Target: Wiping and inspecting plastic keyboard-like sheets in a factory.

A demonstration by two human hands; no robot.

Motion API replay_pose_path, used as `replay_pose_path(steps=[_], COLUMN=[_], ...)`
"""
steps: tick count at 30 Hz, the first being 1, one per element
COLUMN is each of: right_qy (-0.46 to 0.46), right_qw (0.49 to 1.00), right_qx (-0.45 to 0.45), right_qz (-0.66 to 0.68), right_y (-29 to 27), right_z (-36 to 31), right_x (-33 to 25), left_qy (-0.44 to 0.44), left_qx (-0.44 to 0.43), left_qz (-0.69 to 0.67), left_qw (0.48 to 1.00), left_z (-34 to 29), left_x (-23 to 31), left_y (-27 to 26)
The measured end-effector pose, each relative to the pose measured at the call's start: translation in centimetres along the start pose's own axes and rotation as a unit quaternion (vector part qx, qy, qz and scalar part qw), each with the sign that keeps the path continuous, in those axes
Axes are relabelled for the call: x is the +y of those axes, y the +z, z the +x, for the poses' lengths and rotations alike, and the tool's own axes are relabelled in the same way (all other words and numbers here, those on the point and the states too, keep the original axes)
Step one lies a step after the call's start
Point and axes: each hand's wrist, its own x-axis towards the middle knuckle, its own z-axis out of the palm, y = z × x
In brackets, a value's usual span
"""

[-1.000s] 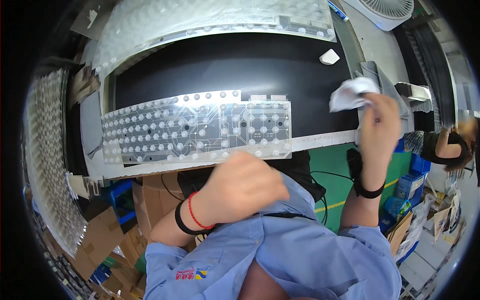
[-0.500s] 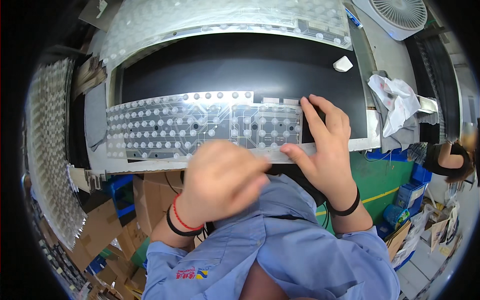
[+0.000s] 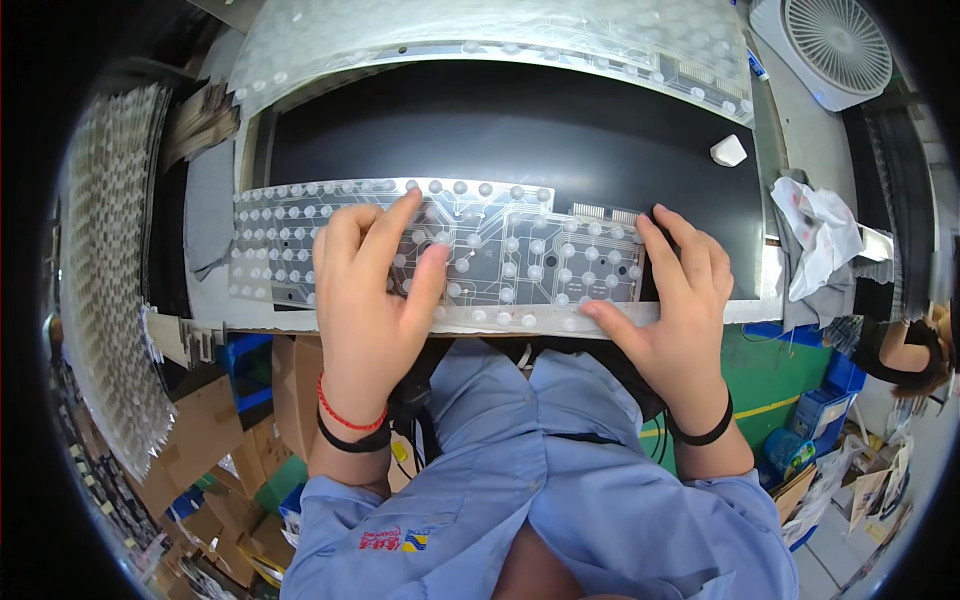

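Sheet: one clear dotted keyboard sheet (image 3: 500,250) lies flat on the black mat (image 3: 500,130) at the desk's near edge.
Left hand (image 3: 370,290): grip open, fingers spread flat on the sheet's left-middle, likely pinning it in place.
Right hand (image 3: 675,300): grip open, palm down on the sheet's right end, thumb along the near edge, probably squaring it.
Spare sheets: more sheets curve along the far side (image 3: 480,40) and in a stack on the left (image 3: 110,260); count unclear.
Cloth: one crumpled white rag (image 3: 820,230), right, well apart.
Fan: one white fan (image 3: 830,45), far right corner.
Small white block (image 3: 728,150): one, on the mat.
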Motion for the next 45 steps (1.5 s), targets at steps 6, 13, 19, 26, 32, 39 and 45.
replay_pose_path(steps=[6,13,19,26,32,39,45], right_qy=[-0.004,0.0,-0.001,0.001,-0.02,-0.329,-0.29], right_qw=[1.0,1.0,0.999,0.993,0.956,0.905,0.892], right_qx=[0.003,0.008,0.019,0.035,0.055,0.02,-0.001], right_qz=[-0.002,0.0,0.041,0.117,0.287,0.267,0.348], right_y=[-0.1,0.0,-0.2,0.1,0.3,-0.1,-0.9], right_z=[0.1,0.0,-0.1,-0.2,-1.5,-0.3,0.6], right_x=[-0.1,0.1,-0.2,-0.2,-0.8,-2.6,-0.8], left_qy=[-0.01,0.09,0.3,0.281,0.213,0.146,0.156], left_qx=[-0.068,0.04,-0.26,-0.251,-0.167,-0.136,-0.081], left_qz=[0.047,-0.127,-0.25,-0.293,-0.319,-0.274,-0.341], left_qw=[0.996,0.987,0.883,0.879,0.908,0.941,0.923], left_z=[0.1,-2.1,-3.9,-2.7,-2.3,-2.0,-2.4], left_x=[0.1,-0.7,1.5,0.4,0.0,-0.3,-0.5], left_y=[-0.2,-1.5,-0.1,-1.1,-0.2,-0.1,0.1])
